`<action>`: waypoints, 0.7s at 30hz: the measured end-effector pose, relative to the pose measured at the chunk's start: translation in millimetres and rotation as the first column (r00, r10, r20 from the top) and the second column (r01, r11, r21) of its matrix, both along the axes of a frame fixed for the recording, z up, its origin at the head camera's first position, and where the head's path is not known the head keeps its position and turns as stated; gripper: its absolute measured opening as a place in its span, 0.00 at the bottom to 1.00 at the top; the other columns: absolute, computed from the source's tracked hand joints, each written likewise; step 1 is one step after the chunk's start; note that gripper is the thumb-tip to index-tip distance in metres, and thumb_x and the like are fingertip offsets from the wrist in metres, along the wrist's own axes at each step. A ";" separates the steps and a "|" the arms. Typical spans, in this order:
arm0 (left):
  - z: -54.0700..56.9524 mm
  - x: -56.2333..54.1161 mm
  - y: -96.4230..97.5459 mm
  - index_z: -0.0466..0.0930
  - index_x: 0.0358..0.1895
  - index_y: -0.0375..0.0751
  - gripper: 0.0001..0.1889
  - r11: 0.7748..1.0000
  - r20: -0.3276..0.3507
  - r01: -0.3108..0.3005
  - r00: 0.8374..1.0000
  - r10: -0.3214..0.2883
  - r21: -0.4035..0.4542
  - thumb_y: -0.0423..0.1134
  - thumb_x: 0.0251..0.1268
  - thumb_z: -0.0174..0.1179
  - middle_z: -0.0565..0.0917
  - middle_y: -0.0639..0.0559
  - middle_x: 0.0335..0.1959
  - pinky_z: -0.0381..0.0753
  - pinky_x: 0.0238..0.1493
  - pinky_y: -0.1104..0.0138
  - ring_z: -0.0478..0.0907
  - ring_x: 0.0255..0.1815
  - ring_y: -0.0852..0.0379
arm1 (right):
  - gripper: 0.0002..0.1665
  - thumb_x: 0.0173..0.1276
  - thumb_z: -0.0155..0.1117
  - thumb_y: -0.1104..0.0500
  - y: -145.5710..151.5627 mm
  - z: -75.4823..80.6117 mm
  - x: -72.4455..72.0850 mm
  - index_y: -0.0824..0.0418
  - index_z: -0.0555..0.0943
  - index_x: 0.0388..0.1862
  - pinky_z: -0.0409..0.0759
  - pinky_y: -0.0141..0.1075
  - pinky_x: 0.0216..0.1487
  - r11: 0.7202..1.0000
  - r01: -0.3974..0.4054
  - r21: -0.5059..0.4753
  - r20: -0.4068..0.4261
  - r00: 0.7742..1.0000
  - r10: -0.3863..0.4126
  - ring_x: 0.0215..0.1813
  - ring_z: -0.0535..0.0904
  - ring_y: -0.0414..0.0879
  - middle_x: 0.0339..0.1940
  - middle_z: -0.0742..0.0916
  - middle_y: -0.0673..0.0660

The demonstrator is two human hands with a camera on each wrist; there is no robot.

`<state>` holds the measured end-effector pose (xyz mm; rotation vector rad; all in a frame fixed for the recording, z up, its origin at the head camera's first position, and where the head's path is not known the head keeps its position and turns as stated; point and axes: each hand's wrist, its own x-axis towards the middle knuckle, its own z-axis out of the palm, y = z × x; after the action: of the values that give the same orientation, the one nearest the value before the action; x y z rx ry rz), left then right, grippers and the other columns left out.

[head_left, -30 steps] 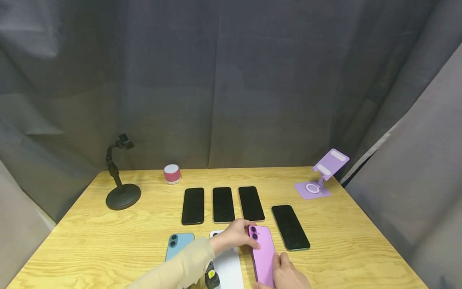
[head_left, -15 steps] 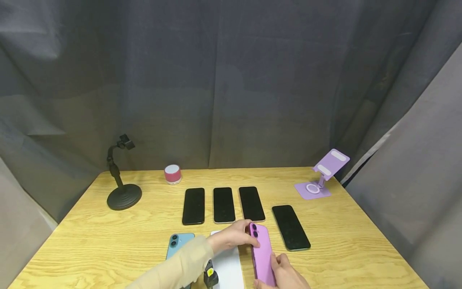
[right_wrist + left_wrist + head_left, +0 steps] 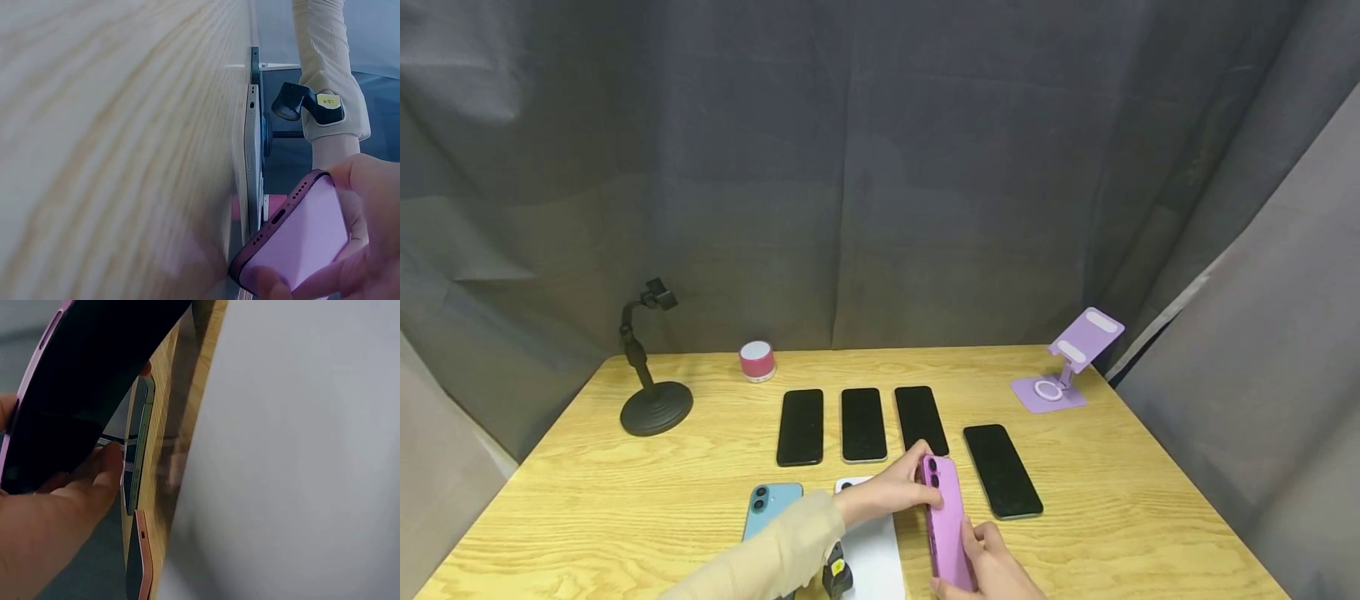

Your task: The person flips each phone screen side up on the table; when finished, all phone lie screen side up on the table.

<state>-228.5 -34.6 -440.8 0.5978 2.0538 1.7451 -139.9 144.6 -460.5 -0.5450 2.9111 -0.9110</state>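
A pink phone point(image 3: 951, 533) is held between both hands, its back with the two camera lenses facing up and its left edge tilted up. My left hand point(image 3: 886, 493) pinches its far end, thumb on the back beside the lenses. At the near end, my right hand point(image 3: 996, 568) grips the right side. The dark screen point(image 3: 75, 394) shows underneath in the left wrist view, and the charging-port end point(image 3: 278, 217) in the right wrist view. A white phone point(image 3: 876, 554) lies under my left wrist. My left sleeve partly covers a blue phone point(image 3: 770, 506).
Several phones lie screen up beyond my hands, among them a black one point(image 3: 801, 427) at left and one point(image 3: 1003, 471) at right. Farther back stand a black phone stand point(image 3: 655, 407), a small pink speaker point(image 3: 757, 362) and a purple folding stand point(image 3: 1084, 340).
The pink phone has tipped from nearly flat onto its right edge, showing more of its left side. Its far end has moved slightly away from me, with my left fingers following.
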 end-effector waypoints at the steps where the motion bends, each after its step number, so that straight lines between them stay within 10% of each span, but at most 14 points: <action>1: 0.4 0.2 0.0 0.58 0.38 0.42 0.21 1.000 0.000 0.003 1.000 -0.003 -0.003 0.24 0.45 0.60 0.76 0.54 0.30 0.72 0.32 0.76 0.74 0.30 0.64 | 0.55 0.53 0.71 0.45 1.2 -1.3 -0.6 0.84 0.62 0.64 0.75 0.27 0.30 1.000 -0.025 -0.017 -0.020 0.999 0.025 0.31 0.72 0.38 0.41 0.73 0.59; 15: -2.4 3.9 2.4 0.53 0.47 0.41 0.24 0.991 0.006 0.126 0.992 -0.127 0.037 0.38 0.63 0.63 0.71 0.49 0.44 0.86 0.37 0.66 0.82 0.36 0.61 | 0.47 0.55 0.66 0.51 7.4 4.3 -3.6 0.87 0.64 0.60 0.71 0.24 0.22 0.981 -0.143 -0.131 -0.044 0.989 0.139 0.25 0.66 0.29 0.40 0.79 0.62; 21: -7.4 2.6 4.3 0.49 0.45 0.43 0.29 0.981 -0.038 0.182 0.983 -0.180 0.064 0.49 0.63 0.63 0.66 0.51 0.44 0.86 0.41 0.59 0.82 0.33 0.63 | 0.34 0.65 0.61 0.54 5.6 13.3 -4.0 0.83 0.71 0.57 0.66 0.23 0.13 0.964 -0.172 -0.203 -0.072 0.984 0.161 0.15 0.62 0.25 0.19 0.75 0.44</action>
<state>-225.8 -30.3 -448.2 0.8113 1.9019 1.7133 -143.9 150.3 -447.2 -0.8262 2.7786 -1.2013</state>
